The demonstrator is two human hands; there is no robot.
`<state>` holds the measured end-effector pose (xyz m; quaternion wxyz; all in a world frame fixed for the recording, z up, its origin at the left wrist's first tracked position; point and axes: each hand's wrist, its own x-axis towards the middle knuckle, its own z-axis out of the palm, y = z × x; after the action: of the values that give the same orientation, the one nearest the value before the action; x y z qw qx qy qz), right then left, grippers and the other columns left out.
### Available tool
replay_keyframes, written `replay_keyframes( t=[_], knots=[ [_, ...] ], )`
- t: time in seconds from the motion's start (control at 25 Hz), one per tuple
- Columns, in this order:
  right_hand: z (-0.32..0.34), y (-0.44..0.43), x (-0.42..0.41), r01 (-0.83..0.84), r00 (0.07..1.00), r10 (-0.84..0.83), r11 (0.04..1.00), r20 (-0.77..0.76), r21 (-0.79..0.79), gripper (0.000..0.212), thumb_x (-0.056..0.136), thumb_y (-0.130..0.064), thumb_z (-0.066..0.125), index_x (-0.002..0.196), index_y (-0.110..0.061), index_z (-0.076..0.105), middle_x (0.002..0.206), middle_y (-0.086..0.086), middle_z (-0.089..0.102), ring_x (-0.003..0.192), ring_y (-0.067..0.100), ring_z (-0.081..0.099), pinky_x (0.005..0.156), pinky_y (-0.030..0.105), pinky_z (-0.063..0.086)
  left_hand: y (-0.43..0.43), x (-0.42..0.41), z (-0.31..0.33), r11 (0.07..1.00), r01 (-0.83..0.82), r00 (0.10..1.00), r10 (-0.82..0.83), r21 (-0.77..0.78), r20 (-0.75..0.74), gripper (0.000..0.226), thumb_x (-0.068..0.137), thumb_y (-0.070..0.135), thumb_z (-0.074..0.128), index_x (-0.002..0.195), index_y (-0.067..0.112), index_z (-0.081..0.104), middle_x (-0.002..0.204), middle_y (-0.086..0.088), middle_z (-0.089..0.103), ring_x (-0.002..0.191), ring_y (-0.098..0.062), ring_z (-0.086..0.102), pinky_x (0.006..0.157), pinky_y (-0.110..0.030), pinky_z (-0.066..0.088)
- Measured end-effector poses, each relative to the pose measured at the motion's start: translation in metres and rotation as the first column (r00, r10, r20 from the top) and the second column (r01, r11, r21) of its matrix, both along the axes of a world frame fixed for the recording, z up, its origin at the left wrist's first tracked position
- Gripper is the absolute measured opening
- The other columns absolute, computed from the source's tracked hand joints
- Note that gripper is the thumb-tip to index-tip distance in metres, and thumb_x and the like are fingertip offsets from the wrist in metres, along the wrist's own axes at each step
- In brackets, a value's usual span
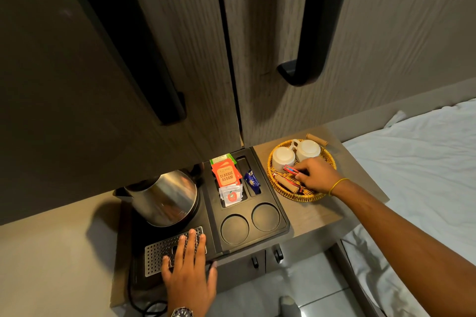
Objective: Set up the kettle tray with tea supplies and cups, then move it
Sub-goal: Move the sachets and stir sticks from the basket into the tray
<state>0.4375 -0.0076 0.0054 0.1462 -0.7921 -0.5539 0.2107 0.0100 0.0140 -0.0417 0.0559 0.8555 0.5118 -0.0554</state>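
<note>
A black kettle tray [283, 224] sits on a small wooden table. On its left stands a steel kettle [167, 197]; its middle slot holds tea sachets [226, 177], and a blue sachet [252, 183] lies in the narrow slot. Two round cup recesses [265, 217] are bare. To the right, a wicker basket [288, 194] holds two upturned white cups [307, 150] and more sachets. My right hand [319, 175] is inside the basket, pinching a red sachet [291, 170]. My left hand [188, 273] lies flat on the tray's perforated grille [157, 252], fingers spread.
Tall wardrobe doors with black handles [306, 69] rise directly behind the table. A bed with white sheets [417, 162] borders the table on the right. The kettle's black cord [144, 307] trails off the table's front left. A tiled floor lies below.
</note>
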Motion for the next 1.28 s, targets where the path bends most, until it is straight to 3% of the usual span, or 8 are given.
replay_keyframes(
  t=[0.16, 0.32, 0.48, 0.56, 0.64, 0.76, 1.0, 1.28],
  knots=[
    [0.007, 0.002, 0.0, 0.051, 0.998, -0.051, 0.999, -0.028, 0.01, 0.029, 0.098, -0.024, 0.071, 0.126, -0.024, 0.077, 0.111, 0.007, 0.082, 0.1, 0.023, 0.072, 0.094, 0.036, 0.058, 0.0, -0.002, -0.001, 1.0, -0.008, 1.0, 0.008, 0.01, 0.002, 0.079, 0.086, 0.065, 0.014, 0.151, 0.027, 0.039, 0.161, 0.0, 0.036, 0.146, -0.024, 0.035, 0.107, -0.063, 0.029],
    [0.022, 0.012, -0.01, 0.087, 0.996, -0.085, 0.993, -0.029, 0.086, 0.022, 0.097, -0.023, 0.07, 0.116, -0.021, 0.082, 0.1, 0.011, 0.082, 0.092, 0.025, 0.072, 0.085, 0.042, 0.062, 0.0, -0.002, -0.003, 1.0, -0.011, 1.0, 0.011, 0.005, 0.009, 0.077, 0.087, 0.064, 0.017, 0.153, 0.029, 0.034, 0.163, 0.002, 0.031, 0.148, -0.022, 0.031, 0.109, -0.063, 0.028],
    [0.04, 0.039, -0.032, 0.116, 0.984, -0.092, 0.98, -0.152, 0.163, 0.016, 0.096, -0.015, 0.067, 0.096, -0.017, 0.082, 0.08, 0.007, 0.078, 0.079, 0.024, 0.072, 0.072, 0.041, 0.059, 0.0, -0.003, -0.005, 1.0, -0.003, 1.0, 0.003, 0.001, 0.018, 0.071, 0.088, 0.058, 0.038, 0.152, 0.028, 0.035, 0.163, 0.001, 0.029, 0.148, -0.023, 0.031, 0.11, -0.063, 0.029],
    [0.043, 0.056, -0.047, 0.144, 0.973, -0.116, 0.98, -0.198, 0.134, 0.022, 0.096, -0.009, 0.064, 0.106, -0.017, 0.082, 0.088, 0.01, 0.079, 0.081, 0.029, 0.073, 0.074, 0.046, 0.062, 0.002, -0.004, -0.008, 1.0, -0.001, 1.0, 0.001, 0.008, 0.019, 0.072, 0.089, 0.059, 0.036, 0.154, 0.029, 0.031, 0.164, 0.001, 0.026, 0.148, -0.024, 0.03, 0.11, -0.063, 0.028],
    [0.04, 0.076, -0.064, 0.128, 0.984, -0.116, 0.988, -0.137, 0.082, 0.033, 0.096, -0.006, 0.064, 0.125, -0.016, 0.077, 0.109, 0.014, 0.078, 0.097, 0.033, 0.071, 0.087, 0.049, 0.061, 0.002, -0.005, -0.01, 1.0, -0.003, 1.0, 0.003, 0.004, 0.007, 0.071, 0.09, 0.06, 0.029, 0.155, 0.029, 0.027, 0.165, 0.001, 0.024, 0.148, -0.024, 0.03, 0.109, -0.063, 0.03],
    [0.032, 0.101, -0.087, 0.1, 0.995, -0.101, 0.995, 0.02, 0.02, 0.028, 0.093, -0.009, 0.068, 0.118, -0.014, 0.079, 0.114, 0.017, 0.077, 0.104, 0.035, 0.069, 0.087, 0.04, 0.057, 0.003, -0.005, -0.01, 1.0, -0.016, 1.0, 0.016, -0.003, -0.004, 0.075, 0.089, 0.063, 0.015, 0.155, 0.029, 0.024, 0.165, 0.0, 0.025, 0.148, -0.024, 0.029, 0.109, -0.063, 0.03],
    [0.016, 0.113, -0.123, 0.036, 0.982, -0.04, 0.999, 0.184, 0.028, 0.021, 0.093, -0.022, 0.067, 0.107, -0.008, 0.074, 0.114, 0.02, 0.07, 0.102, 0.041, 0.069, 0.082, 0.044, 0.056, 0.002, -0.006, -0.011, 1.0, -0.003, 1.0, 0.003, -0.016, 0.03, 0.081, 0.081, 0.059, 0.047, 0.154, 0.028, 0.029, 0.164, 0.0, 0.026, 0.148, -0.024, 0.03, 0.109, -0.062, 0.028],
    [0.018, 0.104, -0.114, 0.061, 0.997, -0.064, 0.995, 0.04, 0.073, 0.028, 0.098, -0.028, 0.058, 0.099, -0.005, 0.076, 0.107, 0.022, 0.071, 0.098, 0.04, 0.068, 0.078, 0.041, 0.052, 0.002, -0.008, -0.016, 1.0, 0.003, 1.0, -0.003, -0.014, 0.027, 0.083, 0.082, 0.059, 0.049, 0.156, 0.029, 0.026, 0.166, 0.001, 0.021, 0.151, -0.023, 0.024, 0.11, -0.063, 0.027]
  ],
)
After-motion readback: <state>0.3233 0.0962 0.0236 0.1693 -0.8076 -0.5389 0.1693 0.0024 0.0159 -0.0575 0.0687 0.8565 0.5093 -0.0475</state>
